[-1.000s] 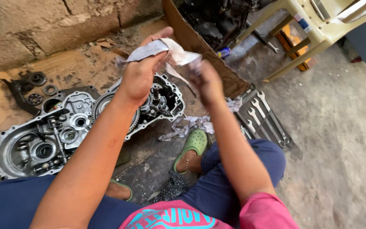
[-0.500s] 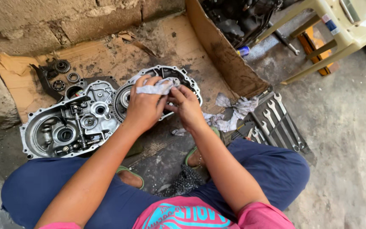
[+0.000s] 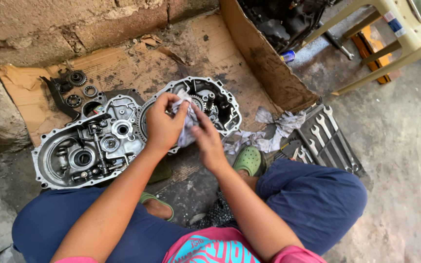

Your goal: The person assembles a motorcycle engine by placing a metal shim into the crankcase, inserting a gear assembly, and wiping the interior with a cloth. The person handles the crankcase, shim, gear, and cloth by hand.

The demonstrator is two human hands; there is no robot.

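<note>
I squat over two metal engine case halves on a cardboard sheet (image 3: 137, 68). My left hand (image 3: 163, 124) and my right hand (image 3: 206, 140) both clutch a pale crumpled rag (image 3: 188, 124), bunched between them. The hands hover above the right case half (image 3: 220, 104), which has gears inside. The left case half (image 3: 81, 148) lies open beside my left forearm, untouched.
Loose gears and bearings (image 3: 74, 87) lie at the cardboard's far left. More rags (image 3: 271, 131) and a roll of spanners (image 3: 330, 139) are to the right. A cardboard box of parts (image 3: 269, 53), a plastic chair leg (image 3: 386, 53) and a stone wall (image 3: 49, 24) border the area.
The rag was held up spread out in the air, then came down onto the right case half. Now both hands bunch it tighter just above that case.
</note>
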